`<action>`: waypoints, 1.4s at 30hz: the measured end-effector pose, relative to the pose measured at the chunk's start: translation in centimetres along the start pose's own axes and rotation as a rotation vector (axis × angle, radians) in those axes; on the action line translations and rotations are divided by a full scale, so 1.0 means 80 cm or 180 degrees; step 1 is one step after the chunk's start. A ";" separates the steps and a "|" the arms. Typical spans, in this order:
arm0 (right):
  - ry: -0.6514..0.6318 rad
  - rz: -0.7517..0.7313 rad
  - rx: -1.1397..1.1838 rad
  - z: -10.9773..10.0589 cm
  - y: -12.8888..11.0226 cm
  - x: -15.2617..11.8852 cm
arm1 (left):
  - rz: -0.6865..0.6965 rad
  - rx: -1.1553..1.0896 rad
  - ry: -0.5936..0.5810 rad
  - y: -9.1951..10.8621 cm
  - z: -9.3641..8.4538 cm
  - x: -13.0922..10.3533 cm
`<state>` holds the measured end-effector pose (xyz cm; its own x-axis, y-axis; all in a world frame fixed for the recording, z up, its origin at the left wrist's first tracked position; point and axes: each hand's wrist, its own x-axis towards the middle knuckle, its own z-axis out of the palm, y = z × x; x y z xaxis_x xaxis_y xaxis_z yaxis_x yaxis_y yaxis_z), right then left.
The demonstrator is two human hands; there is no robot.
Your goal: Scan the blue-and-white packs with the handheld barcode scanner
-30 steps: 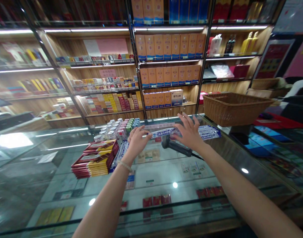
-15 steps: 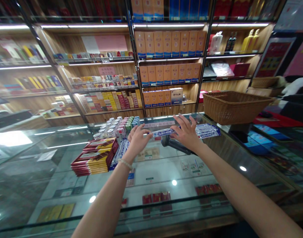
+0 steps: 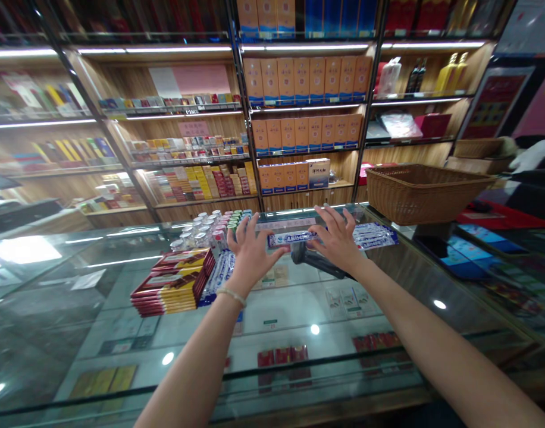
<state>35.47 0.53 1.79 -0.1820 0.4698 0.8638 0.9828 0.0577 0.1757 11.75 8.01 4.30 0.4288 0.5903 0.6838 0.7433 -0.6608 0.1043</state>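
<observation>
My right hand (image 3: 337, 238) pinches the right end of a slim blue-and-white candy stick pack (image 3: 291, 238), held level over the glass counter. At the pack's left end my left hand (image 3: 254, 252) is open, thumb and fingers spread apart. Beneath the right hand lies a dark handheld scanner (image 3: 317, 261). More blue-and-white candy packs (image 3: 375, 235) lie right of that hand. A second group of candy packs (image 3: 219, 276) is partly hidden behind my left hand. Left of these are stacked red-and-yellow chocolate bars (image 3: 174, 282).
Small clear-lidded containers (image 3: 194, 232) and green-and-pink packs (image 3: 230, 221) stand behind the chocolate. A wicker basket (image 3: 424, 193) sits on the counter's far right. Boxed goods are displayed under the glass counter top (image 3: 299, 309). Shelves with orange boxes (image 3: 306, 80) line the wall.
My left hand has let go of the candy pack's left end and spread its fingers. My right hand keeps its hold at about the same place.
</observation>
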 end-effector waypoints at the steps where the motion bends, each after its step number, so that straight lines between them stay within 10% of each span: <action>1: -0.0010 0.0004 -0.0006 0.000 0.000 0.000 | 0.0106 0.0077 0.0049 0.001 -0.001 -0.001; 18: -0.0024 -0.0034 -0.0065 0.004 -0.001 -0.001 | 0.0838 0.0350 0.0921 -0.021 0.017 -0.006; 42: -0.0106 -0.0010 -0.0022 0.010 -0.002 -0.008 | 0.0701 0.0171 0.0236 -0.005 0.003 -0.003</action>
<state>35.47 0.93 0.86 -0.1839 0.4987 0.8470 0.9819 0.0534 0.1818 11.46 8.26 3.95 0.5463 0.3975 0.7373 0.6631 -0.7430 -0.0906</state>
